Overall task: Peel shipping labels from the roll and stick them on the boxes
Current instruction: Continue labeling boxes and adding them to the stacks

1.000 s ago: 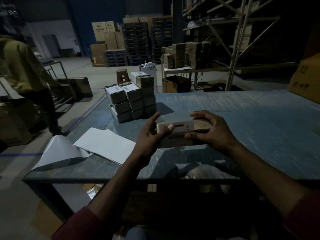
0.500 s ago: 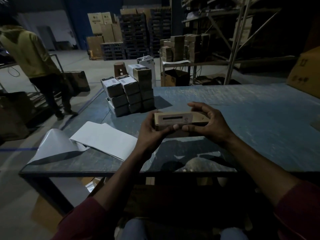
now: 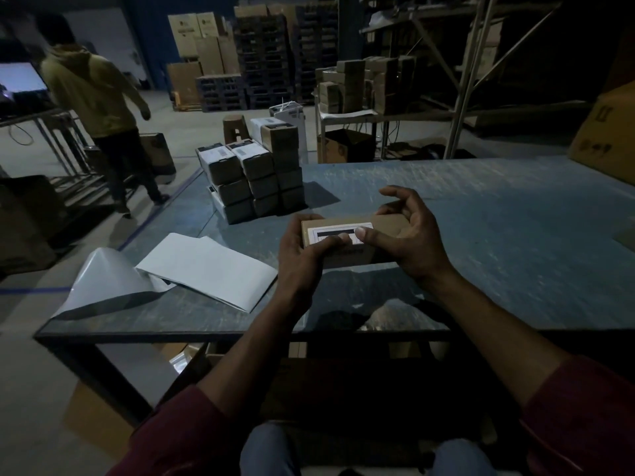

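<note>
A small brown cardboard box [image 3: 388,224] is held just above the grey table [image 3: 498,242], tilted toward me. A white shipping label [image 3: 330,231] with a black bar lies on its upper face. My left hand [image 3: 302,255] grips the box's left end, thumb lying on the label. My right hand [image 3: 409,235] holds the right end, thumb pressing the label's right part, fingers curled over the far edge. A stack of labelled boxes [image 3: 251,180] stands at the table's far left. White label sheets [image 3: 206,269] lie to the left; one backing sheet [image 3: 103,286] curls over the edge.
A person in a yellow top [image 3: 99,108] walks on the floor at the left. A large carton [image 3: 608,132] sits at the table's far right corner. Behind the table stand a bench with boxes [image 3: 364,84], metal racking [image 3: 470,73] and stacked pallets [image 3: 271,60].
The box has tipped so its labelled face points up toward me. Both thumbs have moved onto the label. The person at the left has walked farther away.
</note>
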The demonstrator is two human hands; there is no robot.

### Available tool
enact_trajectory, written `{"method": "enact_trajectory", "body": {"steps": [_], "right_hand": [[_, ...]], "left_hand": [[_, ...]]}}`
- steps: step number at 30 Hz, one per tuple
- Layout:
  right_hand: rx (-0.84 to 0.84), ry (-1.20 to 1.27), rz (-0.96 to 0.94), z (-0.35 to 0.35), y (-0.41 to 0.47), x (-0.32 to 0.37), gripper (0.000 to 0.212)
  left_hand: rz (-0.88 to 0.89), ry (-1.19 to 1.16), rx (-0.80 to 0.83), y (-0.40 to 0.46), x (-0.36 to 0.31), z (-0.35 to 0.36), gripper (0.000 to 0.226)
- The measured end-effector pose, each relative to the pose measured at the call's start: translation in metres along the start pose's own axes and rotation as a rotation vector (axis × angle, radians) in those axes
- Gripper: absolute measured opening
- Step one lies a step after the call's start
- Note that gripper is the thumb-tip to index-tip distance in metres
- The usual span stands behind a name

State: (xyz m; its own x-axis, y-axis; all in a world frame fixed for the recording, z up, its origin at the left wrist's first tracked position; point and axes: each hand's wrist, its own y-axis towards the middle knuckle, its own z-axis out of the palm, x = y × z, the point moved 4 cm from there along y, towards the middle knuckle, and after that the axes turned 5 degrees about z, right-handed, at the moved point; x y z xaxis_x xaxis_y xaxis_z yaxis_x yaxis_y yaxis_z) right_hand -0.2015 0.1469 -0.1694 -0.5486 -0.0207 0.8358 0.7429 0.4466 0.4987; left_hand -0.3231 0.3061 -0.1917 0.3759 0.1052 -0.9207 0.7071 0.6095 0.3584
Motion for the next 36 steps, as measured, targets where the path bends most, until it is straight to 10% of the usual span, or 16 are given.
{"method": "enact_trajectory", "body": {"steps": [14, 17, 23, 28, 36], "right_hand": [[-0.056, -0.023, 0.006, 0.012, -0.009, 0.000, 0.045], [-0.041, 0.008, 0.044, 0.016, -0.004, -0.002, 0.023], [0.229, -0.008, 0.122, 0.019, 0.004, 0.006, 0.059], [0.300, 0.141, 0.317, 0.042, 0.020, 0.010, 0.045], [0.220, 0.119, 0.654, 0.118, 0.089, -0.014, 0.040]], "left_hand": [[-0.059, -0.001, -0.036, -0.003, 0.003, -0.005, 0.004], [-0.159, 0.023, -0.120, 0.001, -0.001, -0.010, 0.011], [-0.468, -0.080, -0.271, 0.010, -0.019, -0.034, 0.028], [-0.557, -0.082, -0.170, 0.024, -0.023, -0.063, 0.063], [-0.020, 0.648, -0.419, 0.036, -0.023, -0.142, 0.032]]}}
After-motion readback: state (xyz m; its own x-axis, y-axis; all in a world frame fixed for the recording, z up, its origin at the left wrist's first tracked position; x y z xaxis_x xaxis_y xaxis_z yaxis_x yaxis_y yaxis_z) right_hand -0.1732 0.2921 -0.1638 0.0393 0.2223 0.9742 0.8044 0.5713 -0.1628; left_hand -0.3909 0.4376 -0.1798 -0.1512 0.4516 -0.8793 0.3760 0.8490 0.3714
